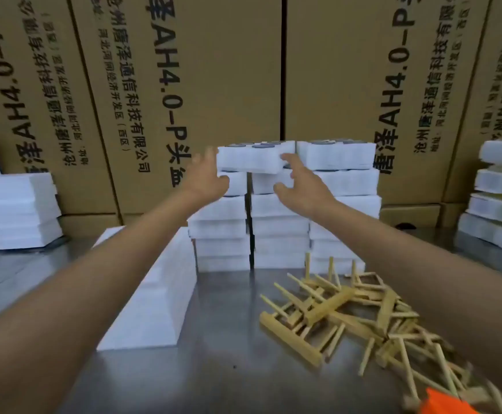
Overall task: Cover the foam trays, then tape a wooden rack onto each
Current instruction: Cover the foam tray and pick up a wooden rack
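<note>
**Head view: top tray coming off a leaning stack**

Head view, only one camera. Both arms are reaching forward over a steel table (228,369) to the middle stacks of foam trays (282,231) standing against printed cartons (190,70).

- Left hand (206,177) is touching the left end of the top foam tray (255,158), fingers spread and mostly straight. Right hand (300,186) is cupping its front right edge, fingers partly curled. Whether either hand is truly clamping is hard to tell through the blur; it reads as a light two-sided hold.
- That tray is sitting skewed, tilted off the layer beneath, dark round pieces showing in its open pockets.
- Flat foam covers (154,297) are lying stacked at near left; wooden racks (348,312) are piled loose at near right.

Risks, as I judge them:
- Tray is uncovered, so tipping it further may be spilling the round pieces.
- A loose hold could be letting the soft foam slip or dent.
- Dragging rather than lifting may be shoving the neighbouring stack (342,204), touching at its right.
- Right forearm is passing over the racks; lowering it could be scattering them.
</note>
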Available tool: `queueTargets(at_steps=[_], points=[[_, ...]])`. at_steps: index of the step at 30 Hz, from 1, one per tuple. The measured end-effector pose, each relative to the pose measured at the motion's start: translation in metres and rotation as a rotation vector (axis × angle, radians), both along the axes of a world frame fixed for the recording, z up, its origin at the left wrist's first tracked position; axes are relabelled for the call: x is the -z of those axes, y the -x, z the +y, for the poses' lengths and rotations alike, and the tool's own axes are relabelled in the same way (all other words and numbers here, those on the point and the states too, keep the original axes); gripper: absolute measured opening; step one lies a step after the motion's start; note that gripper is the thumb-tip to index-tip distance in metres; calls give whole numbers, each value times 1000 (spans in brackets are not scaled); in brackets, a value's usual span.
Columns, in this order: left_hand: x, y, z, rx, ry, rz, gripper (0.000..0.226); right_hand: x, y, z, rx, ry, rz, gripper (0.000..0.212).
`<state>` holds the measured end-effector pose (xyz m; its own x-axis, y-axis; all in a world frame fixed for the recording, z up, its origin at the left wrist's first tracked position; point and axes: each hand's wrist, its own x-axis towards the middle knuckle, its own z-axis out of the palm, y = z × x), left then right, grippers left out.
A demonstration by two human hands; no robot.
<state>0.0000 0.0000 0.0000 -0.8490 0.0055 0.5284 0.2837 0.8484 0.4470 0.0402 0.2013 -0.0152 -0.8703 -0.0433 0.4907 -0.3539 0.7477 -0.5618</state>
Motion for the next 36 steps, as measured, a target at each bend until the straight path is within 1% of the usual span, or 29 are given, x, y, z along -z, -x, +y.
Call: queueTargets(at_steps=[1, 3, 5, 8, 10, 12, 16, 19, 22, 24, 27, 30, 33, 36], points=[[-8, 13, 4, -14, 13, -24, 53, -9, 16, 0, 14, -6, 26, 62], [-19, 42, 11, -31, 4, -55, 62, -23, 46, 0, 39, -48, 35, 66], [-27, 66, 21, -18, -25, -115, 71, -34, 70, -2, 27, -107, -29, 69], [-26, 95, 32, -13, -56, -196, 68, -32, 95, 0, 11, -153, -95, 67], [-25, 110, 36, -48, -85, -187, 58, -30, 109, 2, -14, -101, -118, 63], [-22, 117, 38, -84, -116, -118, 47, -29, 115, 1, -52, -1, -148, 56], [-15, 103, 37, -64, -178, -26, 42, -33, 109, -2, -62, 181, -126, 30], [-8, 66, 32, -40, -247, 111, 40, -31, 81, -1, -137, 330, -110, 30], [11, 14, 21, 38, -196, 212, 37, -26, 33, 4, -201, 408, -55, 31], [32, -27, 13, 76, -176, 258, 33, -19, -5, 7, -229, 432, -39, 25], [76, -94, 6, 83, -128, 303, 28, 4, -67, 7, -252, 398, -75, 18], [121, -160, -1, 127, -97, 290, 31, 40, -121, 7, -225, 373, -133, 19], [165, -207, -13, 169, -47, 187, 38, 85, -160, 3, -193, 352, -207, 23], [210, -238, -20, 174, -12, 83, 42, 132, -179, -2, -173, 308, -283, 26]])
